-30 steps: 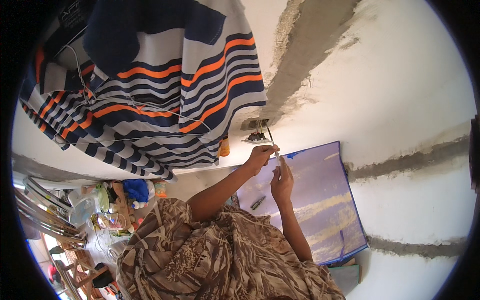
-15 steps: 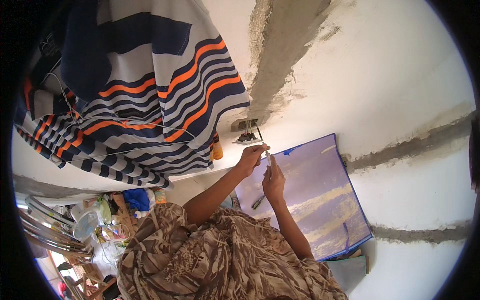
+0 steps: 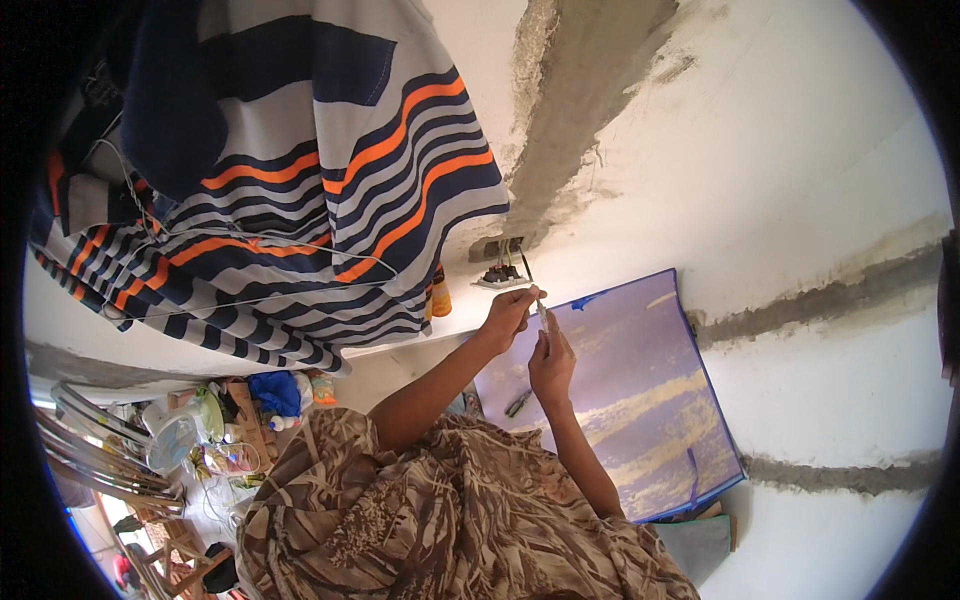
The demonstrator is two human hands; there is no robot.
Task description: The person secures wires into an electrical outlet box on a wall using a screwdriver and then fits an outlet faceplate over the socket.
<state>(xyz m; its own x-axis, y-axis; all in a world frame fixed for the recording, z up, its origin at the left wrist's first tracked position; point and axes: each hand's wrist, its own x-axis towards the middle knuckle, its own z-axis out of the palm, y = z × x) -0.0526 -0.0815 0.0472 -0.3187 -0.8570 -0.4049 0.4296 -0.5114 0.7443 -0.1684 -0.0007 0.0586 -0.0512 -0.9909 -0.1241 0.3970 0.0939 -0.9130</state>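
In front of the wall my left hand (image 3: 510, 315) is closed, thumb and fingertips pinched together. What it pinches is too small to make out; a short black wire (image 3: 526, 267) ends just above those fingertips. Close beside it, my right hand (image 3: 552, 370) is closed around a slim, pale tool (image 3: 543, 315), whose tip reaches my left fingertips. Its exact kind does not show. Just beyond the hands, a socket unit (image 3: 502, 276) with black parts and a white plate hangs out of a recessed wall box (image 3: 490, 247), with wires running between them.
A purple board (image 3: 640, 400) with a blue edge lies below my hands, with pliers (image 3: 518, 403) on it. A striped shirt (image 3: 290, 190) on a wire hanger hangs at left. Assorted goods (image 3: 235, 425) crowd the lower left. Grey cement strips (image 3: 590, 100) cross the white wall.
The view has shifted slightly, so the shirt and socket sit a little further right. Both hands keep nearly the same pose, with the slim tool still at my left fingertips.
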